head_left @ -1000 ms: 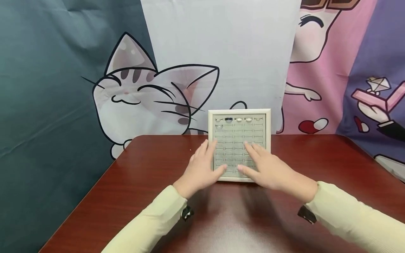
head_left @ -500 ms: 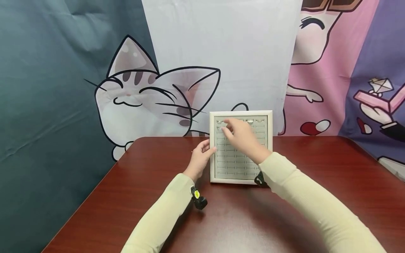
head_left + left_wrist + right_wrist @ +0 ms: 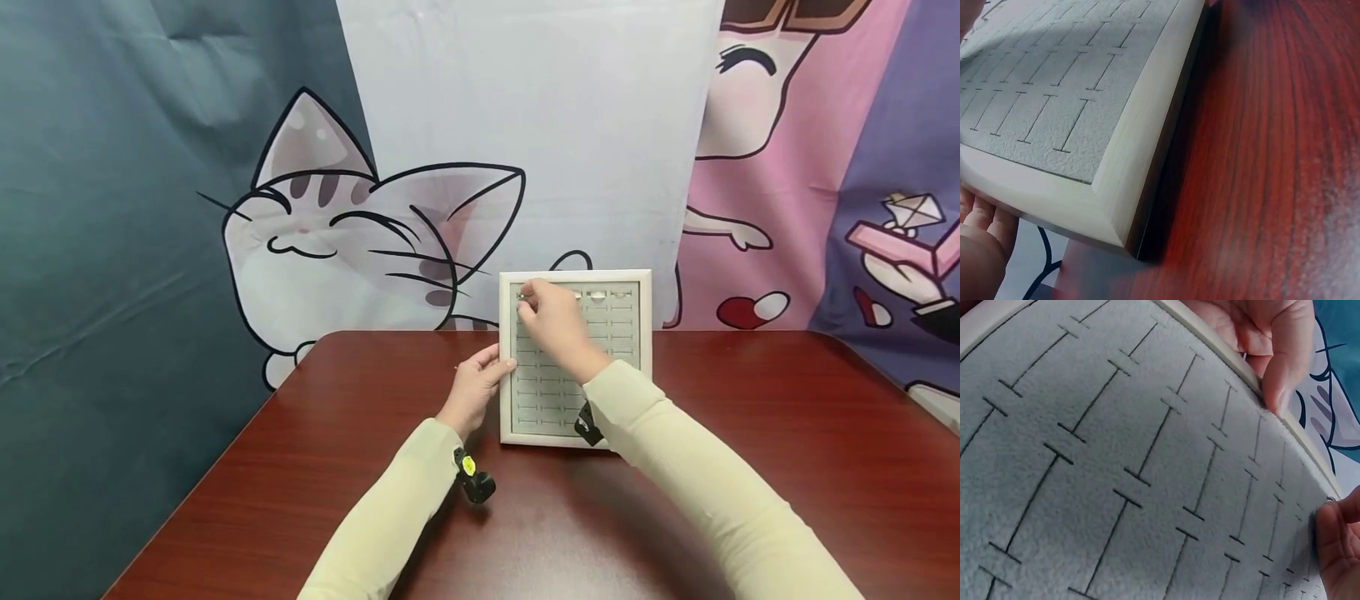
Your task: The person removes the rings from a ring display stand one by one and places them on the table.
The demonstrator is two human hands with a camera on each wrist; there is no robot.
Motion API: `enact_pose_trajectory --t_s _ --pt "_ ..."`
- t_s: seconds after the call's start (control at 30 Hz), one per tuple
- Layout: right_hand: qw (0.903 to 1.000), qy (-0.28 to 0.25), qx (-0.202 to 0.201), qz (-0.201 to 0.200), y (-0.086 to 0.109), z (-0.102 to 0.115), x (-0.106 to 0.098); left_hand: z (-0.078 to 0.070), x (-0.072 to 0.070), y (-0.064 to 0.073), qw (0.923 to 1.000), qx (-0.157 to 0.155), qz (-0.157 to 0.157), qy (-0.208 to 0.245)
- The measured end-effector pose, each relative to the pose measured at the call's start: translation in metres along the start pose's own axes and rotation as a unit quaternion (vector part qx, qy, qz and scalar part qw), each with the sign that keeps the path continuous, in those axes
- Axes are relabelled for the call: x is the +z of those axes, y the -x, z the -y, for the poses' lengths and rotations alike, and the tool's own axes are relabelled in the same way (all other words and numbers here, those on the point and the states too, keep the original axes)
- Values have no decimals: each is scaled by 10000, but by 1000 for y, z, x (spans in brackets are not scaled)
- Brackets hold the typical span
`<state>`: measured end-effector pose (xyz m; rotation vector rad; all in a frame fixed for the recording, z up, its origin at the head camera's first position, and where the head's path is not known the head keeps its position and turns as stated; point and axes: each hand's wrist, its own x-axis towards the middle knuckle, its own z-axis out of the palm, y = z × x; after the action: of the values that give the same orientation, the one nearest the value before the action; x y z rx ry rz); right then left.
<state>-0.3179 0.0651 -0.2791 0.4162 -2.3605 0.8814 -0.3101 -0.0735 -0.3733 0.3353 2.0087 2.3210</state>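
Note:
A ring display board (image 3: 551, 392), grey with slits in a pale frame, stands upright on the table. My left hand (image 3: 474, 387) grips its left edge, thumb on the frame's front and fingers behind; in the right wrist view that thumb (image 3: 1285, 375) presses the rim. My right hand (image 3: 555, 325) is at the board's upper left, thumb and forefinger pinching at a ring in the left column, mostly hidden by the fingers. A bit of silver ring (image 3: 1330, 499) shows by the fingertips in the right wrist view. More rings (image 3: 597, 296) sit in the top row to the right.
The reddish-brown wooden table (image 3: 360, 400) spreads around the board. Behind it hangs a cartoon backdrop (image 3: 600, 125) with a cat. A black cable (image 3: 1044, 262) shows beyond the frame in the left wrist view. Small cameras (image 3: 474, 479) are worn at both wrists.
Both hands were spread in front of the board. The left hand has since taken hold of the left edge, and the right has moved up and left to the rings, its fingertips closing together.

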Motion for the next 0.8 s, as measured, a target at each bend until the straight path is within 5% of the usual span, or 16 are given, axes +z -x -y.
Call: enact_pose_trajectory --t_s 0.47,0.8 --pt "9992 253 317 -7 -4 9 3 -1 0 -1 9999 -79 -2 -115" --pt "9998 87 179 -69 -4 6 0 -27 8 17 9997 -138 132 -127"
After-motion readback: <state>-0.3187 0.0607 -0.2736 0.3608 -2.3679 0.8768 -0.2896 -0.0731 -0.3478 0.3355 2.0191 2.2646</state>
